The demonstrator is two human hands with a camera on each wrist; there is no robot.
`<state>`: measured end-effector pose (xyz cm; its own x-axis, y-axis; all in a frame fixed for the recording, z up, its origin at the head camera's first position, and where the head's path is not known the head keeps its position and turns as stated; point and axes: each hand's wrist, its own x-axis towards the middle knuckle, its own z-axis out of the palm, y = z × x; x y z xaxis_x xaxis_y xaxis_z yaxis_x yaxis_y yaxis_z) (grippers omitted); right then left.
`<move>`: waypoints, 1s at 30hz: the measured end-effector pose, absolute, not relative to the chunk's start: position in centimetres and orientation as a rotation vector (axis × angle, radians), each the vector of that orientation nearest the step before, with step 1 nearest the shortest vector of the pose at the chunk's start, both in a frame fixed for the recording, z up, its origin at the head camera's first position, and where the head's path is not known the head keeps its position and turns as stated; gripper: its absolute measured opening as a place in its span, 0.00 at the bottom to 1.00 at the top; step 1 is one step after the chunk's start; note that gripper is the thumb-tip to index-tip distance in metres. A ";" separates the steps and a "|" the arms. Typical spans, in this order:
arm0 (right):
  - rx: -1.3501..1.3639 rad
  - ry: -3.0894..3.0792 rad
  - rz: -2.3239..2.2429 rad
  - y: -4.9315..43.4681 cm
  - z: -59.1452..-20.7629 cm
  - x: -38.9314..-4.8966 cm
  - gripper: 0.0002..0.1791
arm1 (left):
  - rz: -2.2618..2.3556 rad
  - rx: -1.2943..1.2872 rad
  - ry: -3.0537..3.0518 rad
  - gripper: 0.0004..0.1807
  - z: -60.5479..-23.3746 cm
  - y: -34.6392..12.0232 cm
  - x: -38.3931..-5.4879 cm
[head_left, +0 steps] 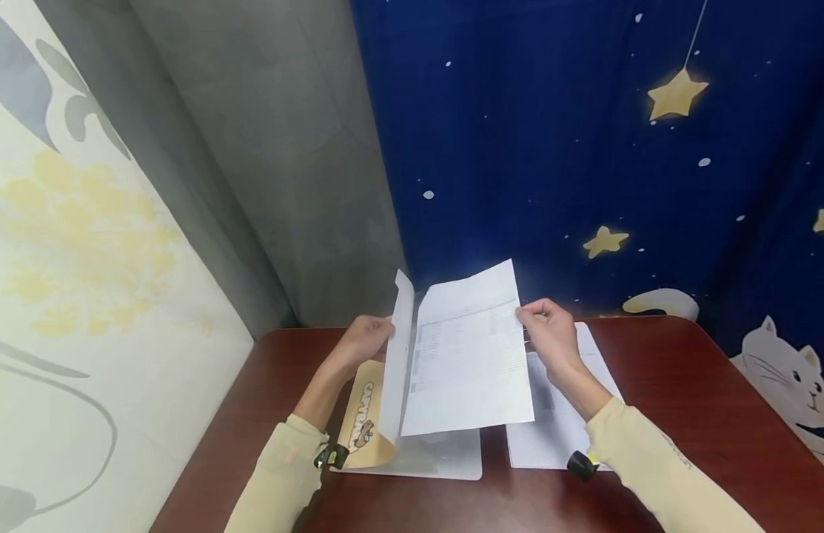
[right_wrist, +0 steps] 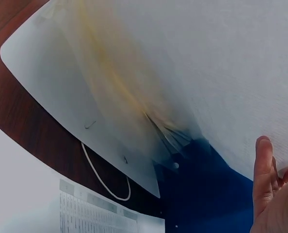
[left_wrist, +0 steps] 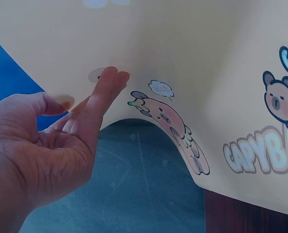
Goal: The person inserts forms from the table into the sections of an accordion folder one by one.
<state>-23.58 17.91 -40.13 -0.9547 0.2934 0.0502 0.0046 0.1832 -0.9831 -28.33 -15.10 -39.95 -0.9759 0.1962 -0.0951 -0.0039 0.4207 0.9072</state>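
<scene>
A folder with a cream cover (head_left: 366,400) lettered CAPYBARA stands partly open above the table. My left hand (head_left: 366,339) pinches the raised cover near its far edge. In the left wrist view that hand's fingers lie on the printed side, beside small capybara drawings (left_wrist: 170,121). Just right of the cover, a white sheet (head_left: 468,377) with a faint printed table is held up at a tilt. Its right edge is pinched between thumb and fingers of my right hand (head_left: 551,337). The folder's pale back panel (head_left: 445,455) shows below the sheet, which hides the inner fold.
White papers (head_left: 541,448) lie on the red-brown table (head_left: 671,400) under the right forearm. A white cord loop (right_wrist: 98,172) hangs from the folder's edge in the right wrist view. A blue star-patterned curtain (head_left: 518,148) and a grey one (head_left: 272,148) stand behind the table.
</scene>
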 end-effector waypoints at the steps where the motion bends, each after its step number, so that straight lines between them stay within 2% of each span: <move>1: -0.280 -2.231 1.861 17.7 -40.2 -23.6 0.13 | 1.589 0.165 2.484 0.14 -40.0 -15.1 -28.4; 11: -0.194 -2.165 1.974 17.0 -40.7 -24.0 0.11 | 1.586 0.152 2.490 0.14 -39.8 -14.9 -28.5; 20: -0.006 -2.134 2.008 17.3 -39.4 -24.6 0.02 | 1.590 0.160 2.477 0.14 -39.8 -14.8 -28.6; 30: -0.009 -2.158 2.010 16.7 -39.0 -24.7 0.02 | 1.578 0.170 2.473 0.14 -39.7 -14.8 -28.7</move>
<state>-24.75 16.71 -38.97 -0.9815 0.1349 0.1358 -0.1259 0.0797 -0.9888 -28.75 -14.83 -39.67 -0.9728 0.2047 -0.1087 -0.0123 0.4226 0.9062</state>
